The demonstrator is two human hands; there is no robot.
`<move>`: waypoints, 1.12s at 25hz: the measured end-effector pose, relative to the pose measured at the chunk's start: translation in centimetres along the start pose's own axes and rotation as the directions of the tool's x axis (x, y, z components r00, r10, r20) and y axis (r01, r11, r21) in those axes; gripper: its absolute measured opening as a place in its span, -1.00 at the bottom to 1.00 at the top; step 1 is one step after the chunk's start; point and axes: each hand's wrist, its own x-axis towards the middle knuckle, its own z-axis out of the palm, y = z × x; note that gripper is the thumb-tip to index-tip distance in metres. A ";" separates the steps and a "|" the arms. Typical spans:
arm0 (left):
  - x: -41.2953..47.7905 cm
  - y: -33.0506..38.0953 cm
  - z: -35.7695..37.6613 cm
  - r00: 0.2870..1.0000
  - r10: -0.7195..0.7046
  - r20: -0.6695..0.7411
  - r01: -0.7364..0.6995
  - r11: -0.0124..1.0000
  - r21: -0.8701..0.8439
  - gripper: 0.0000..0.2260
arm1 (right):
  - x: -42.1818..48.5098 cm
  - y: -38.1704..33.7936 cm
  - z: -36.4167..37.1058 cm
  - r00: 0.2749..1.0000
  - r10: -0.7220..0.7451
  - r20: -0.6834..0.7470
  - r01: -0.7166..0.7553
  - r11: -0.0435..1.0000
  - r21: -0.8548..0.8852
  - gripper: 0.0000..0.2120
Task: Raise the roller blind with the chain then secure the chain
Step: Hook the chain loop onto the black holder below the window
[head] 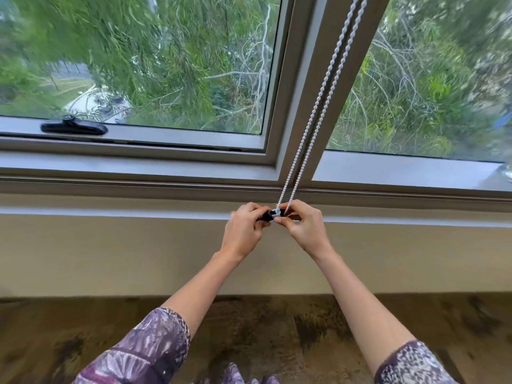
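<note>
At the sill, below the mullion: both hands together, low end of the chain caught between them.
Chain axis: two bead strands running up and to the right along the grey mullion, taut, converging down into the hands.
Chain clip: small black piece with a pale end, lying crosswise between the two sets of fingers, at the foot of the loop.
Left hand: fingers curled narrow, pinching the black end of the clip.
Right hand: fingers closed on the loop's bottom, right at the pale end; nearer the strands.
Blind: none across the glass, so probably raised already.
Step, at a guess: securing; loop to seat leftward into the clip.
Sill fixing point: hidden, cannot tell.
</note>
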 end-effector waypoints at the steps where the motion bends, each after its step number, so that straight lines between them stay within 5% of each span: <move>1: -0.2 -0.2 -0.4 1.000 0.003 -0.003 -0.003 1.000 0.007 -0.75 | -0.1 -0.2 0.4 1.000 -0.001 -0.004 0.001 1.000 0.001 -0.83; 13: -1.1 -2.3 -2.9 0.993 0.117 0.016 -0.118 0.976 0.185 -0.75 | -0.6 -1.8 2.5 0.998 -0.065 0.016 0.066 0.996 -0.066 -0.83; 20: -1.8 -2.0 -2.9 1.000 -0.003 -0.025 0.005 0.997 0.071 -0.77 | -0.8 -1.9 3.5 0.997 -0.057 -0.054 0.052 0.994 -0.091 -0.86; 28: -1.6 -2.2 -3.4 0.999 0.039 -0.007 -0.039 0.995 0.091 -0.76 | -0.3 -2.0 2.7 0.995 -0.095 0.015 0.096 0.983 -0.155 -0.87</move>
